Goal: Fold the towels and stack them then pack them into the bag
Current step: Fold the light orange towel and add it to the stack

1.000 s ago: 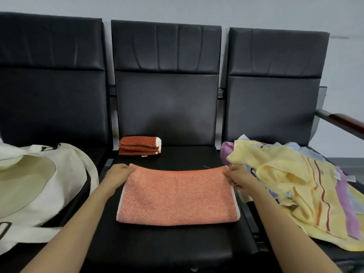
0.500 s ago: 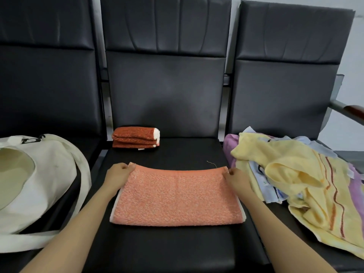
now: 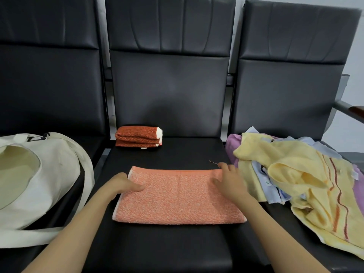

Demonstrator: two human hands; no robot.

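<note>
A pale wall (image 3: 352, 91) is seen behind a bench (image 3: 157, 251) made up of three black padded seats with tall backs. A wood-topped armrest (image 3: 355, 112) is visible at the far right end.

On the middle seat an orange towel (image 3: 177, 196) is laid flat, already doubled over, with its folded edge turned toward the backrest and a narrow white border showing at both short ends. Its left short edge is held by the left grip (image 3: 126, 184): the thumb is laid on top of the cloth and the fingers are hidden at the edge. The far right corner is covered by the right grip (image 3: 229, 180) with its thumb spread on the cloth. It cannot be told whether that corner is pinched or merely pressed. A loose thread (image 3: 213, 162) is seen just beyond the fingertips.

Further back on the same seat, close to the backrest, a rust-coloured towel (image 3: 137, 138) is set down — folded into a thick, layered block.

On the left seat a cream canvas bag (image 3: 53, 174) is slumped on its side, mouth open, one strap trailing toward the seat front.

On the right seat a heap of unfolded towels (image 3: 295, 174) is piled — yellow on top, with lilac and pale blue showing beneath.
</note>
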